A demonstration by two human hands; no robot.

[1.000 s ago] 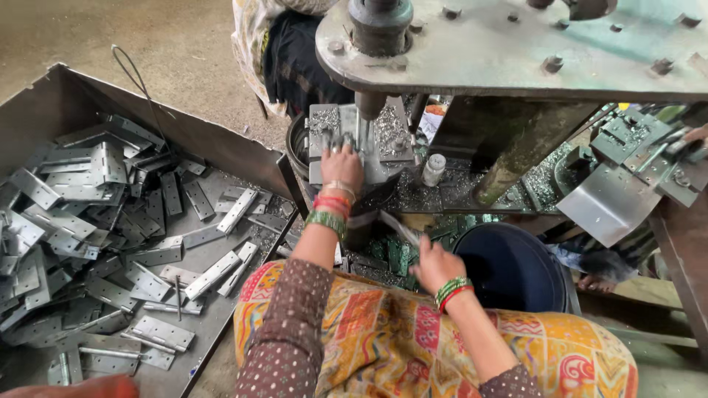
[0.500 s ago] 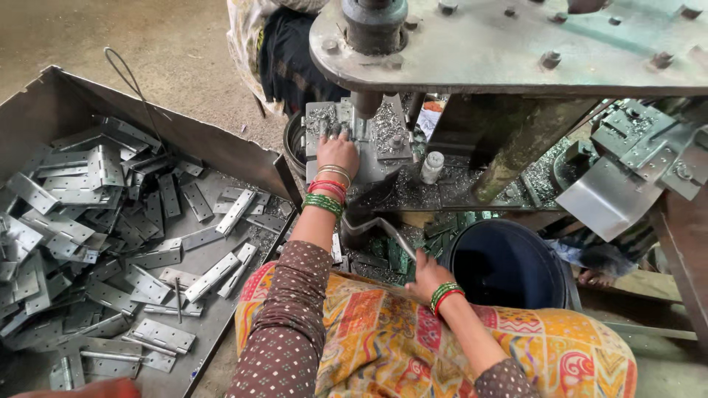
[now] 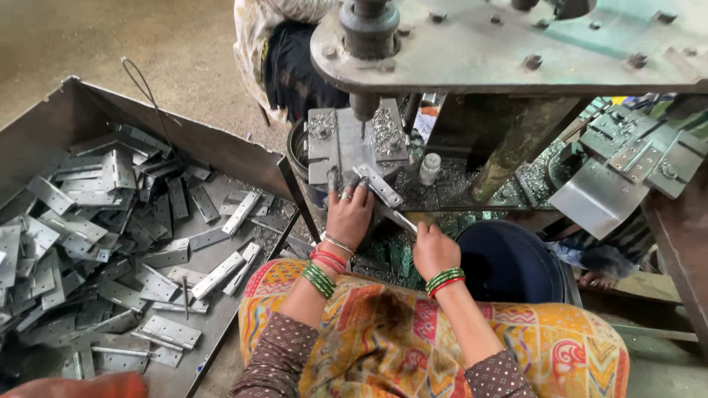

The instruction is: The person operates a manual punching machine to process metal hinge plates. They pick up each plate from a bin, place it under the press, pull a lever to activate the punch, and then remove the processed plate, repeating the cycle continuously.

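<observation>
The hinges [image 3: 110, 243] heaped in the tray [image 3: 44, 125] are bare sheet metal, pale grey with a dull satin sheen, and the tray itself is darker, matt, scuffed steel; the press plate [image 3: 516, 44] overhead is thick cast metal, rough and grimy, studded with bolts; the die block [image 3: 346, 140] beneath it is brighter machined steel strewn with glittering swarf. The left hand [image 3: 348, 214] rests on a smooth grey metal strip [image 3: 377, 184], the right hand [image 3: 435, 250] grips a thin metal rod [image 3: 398, 219]; both wrists carry glossy bangles; the bucket [image 3: 509, 262] looks smooth dark plastic; the lap cloth [image 3: 413, 339] is soft, matt printed fabric.
</observation>
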